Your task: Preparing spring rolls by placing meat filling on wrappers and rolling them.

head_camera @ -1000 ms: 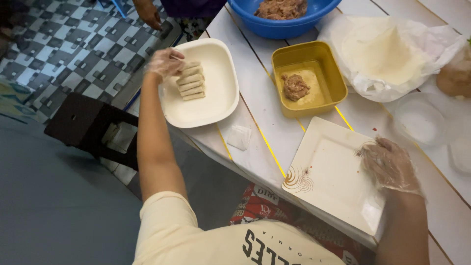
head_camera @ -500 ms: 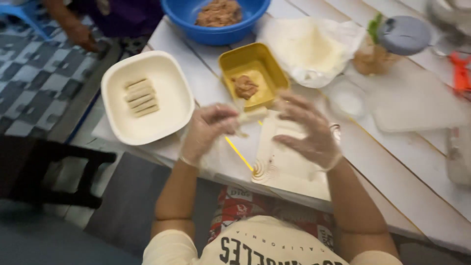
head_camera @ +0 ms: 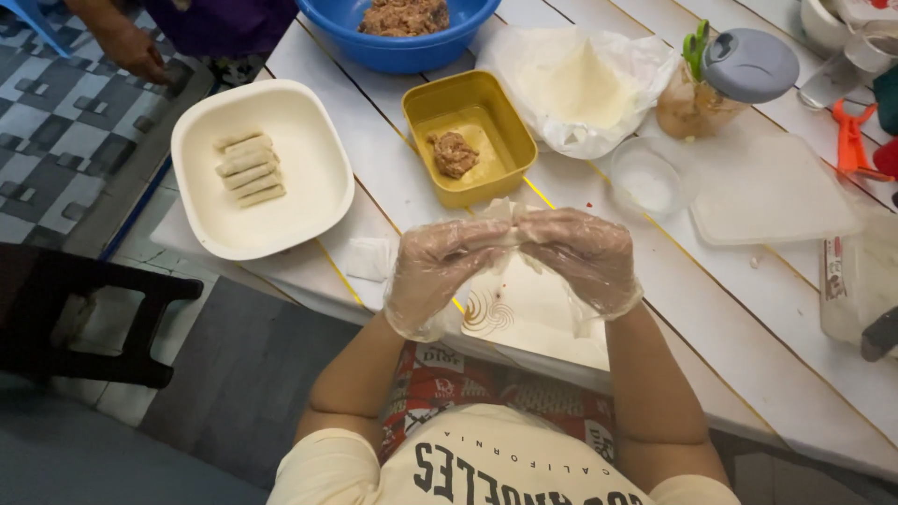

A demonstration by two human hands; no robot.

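Head view: both hands joined on a wrapper above the square plate

The left hand (head_camera: 440, 271) has come in from the white dish (head_camera: 318, 210) of finished rolls (head_camera: 248, 168), and the right hand (head_camera: 580, 257) has left the square plate (head_camera: 547, 313). Both gloved sets of fingers are now curled shut on a thin pale wrapper (head_camera: 505, 229), held between them just above that plate. One roll is judged done and the next begun.

The yellow tray (head_camera: 510, 131) of filling (head_camera: 454, 154) lies just beyond the hands. The desk (head_camera: 711, 309) edge runs close under the wrists. Open room lies to the right, toward the clear lid (head_camera: 767, 192).
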